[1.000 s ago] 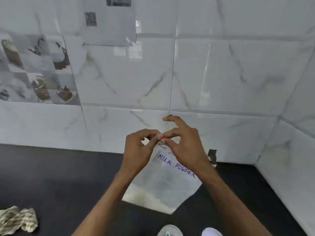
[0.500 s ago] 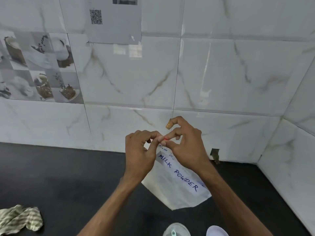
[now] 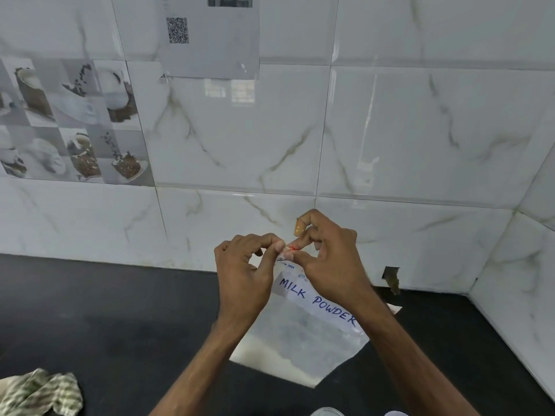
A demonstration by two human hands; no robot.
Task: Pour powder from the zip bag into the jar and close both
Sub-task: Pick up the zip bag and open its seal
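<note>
A clear zip bag (image 3: 303,337) labelled "MILK POWDER" hangs in the air above the black counter (image 3: 105,310), with white powder settled along its lower edge. My left hand (image 3: 243,277) and my right hand (image 3: 327,262) both pinch the bag's top at the red zip strip, fingertips nearly touching. The bag tilts, its label running down to the right. At the bottom edge of the view the rim of the jar (image 3: 327,412) just shows, with a pale round lid-like object (image 3: 396,413) beside it.
A crumpled green-and-white cloth (image 3: 39,394) lies on the counter at the lower left. White marble-look tiled walls close the back and right side. A paper with a QR code (image 3: 210,37) is taped high on the wall.
The bag has swung between frames and its lower corner now hangs lower and further left. Both hands kept pinching the zip top at about the same place.
</note>
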